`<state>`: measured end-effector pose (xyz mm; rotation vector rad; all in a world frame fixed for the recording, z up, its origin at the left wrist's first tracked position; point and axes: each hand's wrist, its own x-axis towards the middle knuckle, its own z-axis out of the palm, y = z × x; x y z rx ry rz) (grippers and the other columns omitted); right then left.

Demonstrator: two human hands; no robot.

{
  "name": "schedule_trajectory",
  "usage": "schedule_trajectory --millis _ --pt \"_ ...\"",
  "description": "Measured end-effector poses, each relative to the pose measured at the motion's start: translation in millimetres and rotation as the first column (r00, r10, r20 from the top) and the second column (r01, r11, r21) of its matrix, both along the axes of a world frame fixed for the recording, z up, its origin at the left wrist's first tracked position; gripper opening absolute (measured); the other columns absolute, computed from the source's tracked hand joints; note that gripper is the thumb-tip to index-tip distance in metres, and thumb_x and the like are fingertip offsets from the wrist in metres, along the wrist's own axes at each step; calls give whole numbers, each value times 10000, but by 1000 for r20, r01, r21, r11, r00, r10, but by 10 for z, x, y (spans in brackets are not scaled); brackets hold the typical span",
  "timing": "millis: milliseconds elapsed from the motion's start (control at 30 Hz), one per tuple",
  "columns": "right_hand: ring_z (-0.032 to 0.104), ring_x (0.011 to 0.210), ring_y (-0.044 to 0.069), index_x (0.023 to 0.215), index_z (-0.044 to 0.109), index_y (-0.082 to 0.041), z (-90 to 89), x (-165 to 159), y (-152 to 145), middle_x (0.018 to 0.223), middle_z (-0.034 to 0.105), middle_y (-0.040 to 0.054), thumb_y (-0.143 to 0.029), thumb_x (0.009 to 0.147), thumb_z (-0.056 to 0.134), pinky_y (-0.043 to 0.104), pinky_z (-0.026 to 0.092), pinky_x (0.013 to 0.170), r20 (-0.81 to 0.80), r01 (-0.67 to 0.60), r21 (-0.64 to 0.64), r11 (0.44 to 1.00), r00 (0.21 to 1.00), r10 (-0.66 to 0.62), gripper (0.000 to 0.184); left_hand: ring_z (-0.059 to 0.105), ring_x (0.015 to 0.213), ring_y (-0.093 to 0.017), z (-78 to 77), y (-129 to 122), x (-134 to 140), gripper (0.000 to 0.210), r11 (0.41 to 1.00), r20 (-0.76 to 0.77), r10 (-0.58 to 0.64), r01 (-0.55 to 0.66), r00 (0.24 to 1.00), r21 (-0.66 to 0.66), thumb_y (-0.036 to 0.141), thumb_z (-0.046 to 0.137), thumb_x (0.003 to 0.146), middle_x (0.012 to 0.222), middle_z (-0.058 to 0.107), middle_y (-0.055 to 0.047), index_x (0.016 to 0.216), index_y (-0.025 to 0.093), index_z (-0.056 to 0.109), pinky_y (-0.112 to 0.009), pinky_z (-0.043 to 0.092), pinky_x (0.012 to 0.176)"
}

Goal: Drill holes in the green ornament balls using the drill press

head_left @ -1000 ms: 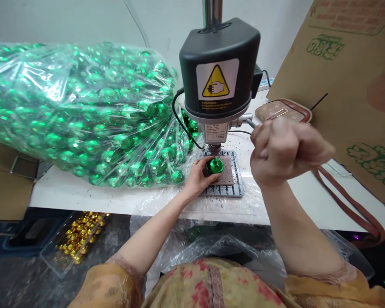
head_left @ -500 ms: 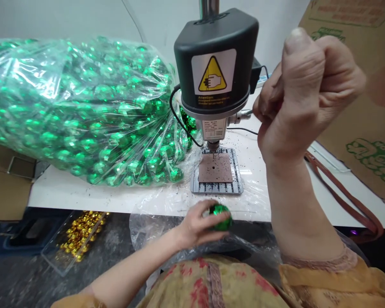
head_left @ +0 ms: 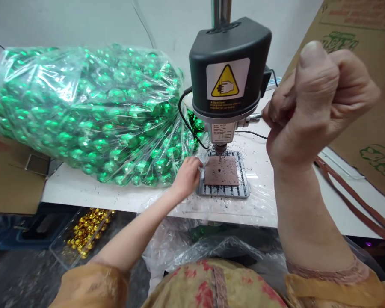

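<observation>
My right hand (head_left: 317, 102) is closed around the feed lever (head_left: 254, 118) of a small black bench drill press (head_left: 229, 72). Beneath its chuck (head_left: 220, 148), a brown board (head_left: 223, 175) with a dark hole lies on the slotted metal base (head_left: 246, 188). My left hand (head_left: 189, 175) is by the left edge of that base, beside the gathered end of a clear plastic bag (head_left: 93, 111) packed with shiny green faceted balls. Its fingers are curled, their tips mostly hidden; I cannot make out what is in them.
Dark shavings litter the white table (head_left: 73, 188). Clear plastic sheeting (head_left: 179, 239) hangs over the front edge, with green showing through it. A clear bin of gold balls (head_left: 90, 231) stands lower left. Cardboard boxes (head_left: 368, 85) flank both sides; a brown strap (head_left: 349, 192) lies at right.
My left hand has moved up from the table's front edge to the bag's end, and the green ball it held is out of it. My right hand stays on the lever. The view has shifted slightly.
</observation>
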<state>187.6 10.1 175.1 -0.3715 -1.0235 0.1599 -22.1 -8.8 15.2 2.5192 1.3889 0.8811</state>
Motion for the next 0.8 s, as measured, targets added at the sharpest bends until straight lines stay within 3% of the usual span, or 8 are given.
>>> schedule_trajectory --millis 133,300,433,567,700,800 --pt "285 407 34 576 315 -218 -5 6 17 450 331 -85 -181 926 604 268 219 452 -4 -22 34 999 1000 22 455 615 1067 -311 100 783 -30 306 989 -175 132 -142 976 -44 21 551 788 1078 679 -131 1015 196 660 -456 494 1005" --pt "285 405 24 578 318 -206 -3 -5 -7 461 326 -87 -155 936 572 256 222 438 -5 -30 20 999 1000 30 441 564 1180 -356 30 1174 56 386 972 -351 180 -221 919 -81 -1 672 683 1089 692 -142 1033 160 693 -469 458 1033" --pt "311 411 26 571 305 -202 -31 2 -20 477 328 -88 -283 926 639 270 227 461 -5 3 -7 1000 1000 -4 494 556 1199 -393 35 1154 67 414 974 -373 179 -219 910 -67 8 683 703 1143 682 -182 1097 135 703 -491 450 1028" --pt "347 426 26 576 294 -197 -63 14 -20 489 332 -87 -368 915 646 269 250 485 13 6 -33 999 1000 -6 518 531 1205 -408 121 970 -32 395 968 -375 247 -247 894 48 150 679 818 1217 641 -199 1212 139 672 -508 440 1031" --pt "341 429 18 602 309 -202 -79 17 -15 495 337 -95 -367 926 637 253 281 492 14 22 -40 999 1000 -21 490 521 1237 -377 205 677 -181 376 967 -273 253 -231 928 112 222 620 918 1293 609 -162 1292 242 661 -503 444 1037" --pt "336 426 22 610 314 -208 -85 20 -9 494 329 -96 -389 924 644 261 274 485 14 27 -40 999 1000 -26 490 532 1268 -353 252 420 -233 339 971 -86 225 -216 970 102 312 651 942 1305 615 -139 1279 287 686 -502 444 1071"
